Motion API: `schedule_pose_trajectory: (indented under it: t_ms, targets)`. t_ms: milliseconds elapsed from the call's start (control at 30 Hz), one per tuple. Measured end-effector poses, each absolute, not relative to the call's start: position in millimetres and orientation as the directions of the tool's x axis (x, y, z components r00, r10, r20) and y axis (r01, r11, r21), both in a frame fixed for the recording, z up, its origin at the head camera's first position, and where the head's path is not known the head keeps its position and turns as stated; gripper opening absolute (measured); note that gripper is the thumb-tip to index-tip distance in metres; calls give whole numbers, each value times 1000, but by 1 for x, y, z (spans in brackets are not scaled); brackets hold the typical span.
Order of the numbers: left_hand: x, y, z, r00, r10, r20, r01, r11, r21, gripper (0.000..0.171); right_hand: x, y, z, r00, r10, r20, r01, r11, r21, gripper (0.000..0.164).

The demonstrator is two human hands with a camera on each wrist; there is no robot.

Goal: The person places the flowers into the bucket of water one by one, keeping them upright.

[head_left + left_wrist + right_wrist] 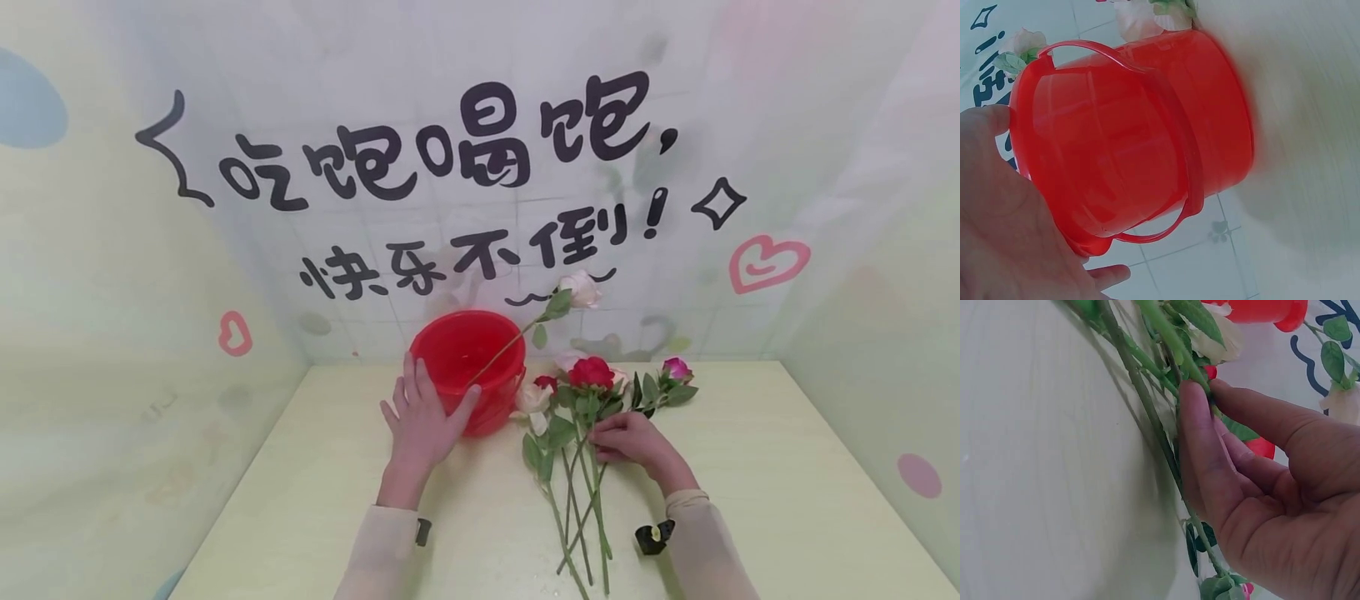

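My left hand [423, 421] rests spread against the near left side of a red bucket [491, 408], its thumb [994, 119] at the rim. One pale pink rose [581, 289] leans out of the bucket to the right, stem inside. Beside the bucket, my right hand [637, 442] pinches a green stem [1175, 347] between thumb and fingertips, amid a bunch of roses on the table. A red rose [592, 372] and a cream rose [532, 397] top this bunch, their stems crossing toward me. Which bloom the pinched stem bears, I cannot tell.
A magenta rose [677, 369] lies to the right of the bunch. The pale wooden table [810, 500] ends at a printed backdrop [360, 83] with dark lettering, and patterned sheets stand on both sides. The bucket's handle [1175, 106] hangs down against its side.
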State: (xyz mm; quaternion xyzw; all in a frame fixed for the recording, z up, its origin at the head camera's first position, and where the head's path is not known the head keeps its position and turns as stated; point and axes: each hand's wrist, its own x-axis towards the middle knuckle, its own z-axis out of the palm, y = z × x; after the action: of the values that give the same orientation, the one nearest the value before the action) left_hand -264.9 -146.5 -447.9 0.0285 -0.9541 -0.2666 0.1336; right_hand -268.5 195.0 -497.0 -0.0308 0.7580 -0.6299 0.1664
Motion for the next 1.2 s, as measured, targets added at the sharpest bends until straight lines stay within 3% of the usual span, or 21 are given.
schedule_pose_trajectory:
  t_ms: [367,800,1200]
  targets:
    - [-265,-147,-449,-963,-127,239,12,861,508,112,-270,206,-472,-951,-277,-135,118,75,-990,37]
    - [-266,-147,-450,-955,-129,265,22,866,500,111,-277,224,-407,-986,-158,62,-59,-25,-998,46]
    - [-264,-147,-450,-957,-135,259,19,856,516,112,-289,216,-367,-986,-19,163,-151,-280,-948,19]
